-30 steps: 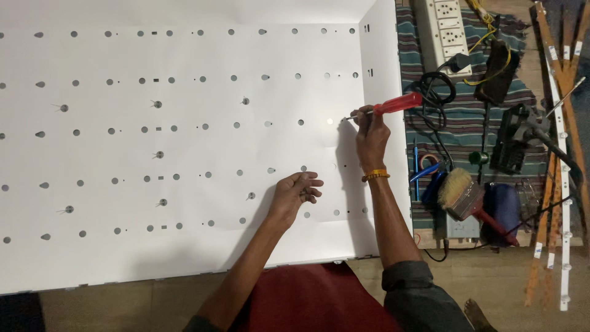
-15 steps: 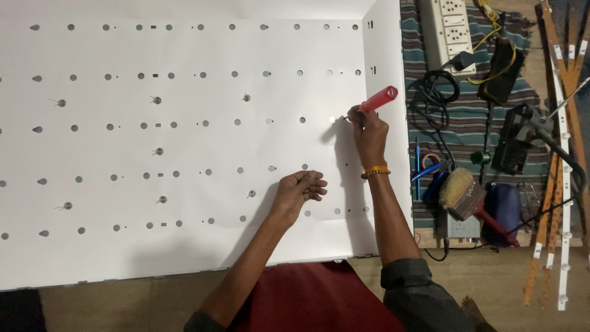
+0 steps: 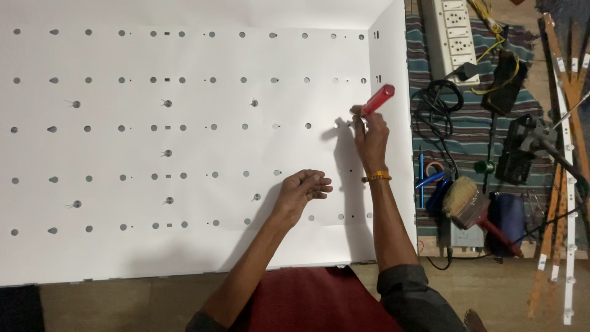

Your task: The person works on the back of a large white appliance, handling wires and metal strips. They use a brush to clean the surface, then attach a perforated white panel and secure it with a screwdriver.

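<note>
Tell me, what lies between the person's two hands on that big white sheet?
In the head view, only bare white sheet with a few small holes lies between the left hand and the right hand, which holds a red-handled tool.

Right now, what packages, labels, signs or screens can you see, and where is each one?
No packages, signs or lit screens show.
Small white labels: stuck along the thin wooden strips at the far right; rectangular, print too small to tell.
White panel: large perforated sheet filling the left, blank, under both hands; the right hand holds a red-handled screwdriver to it.
</note>
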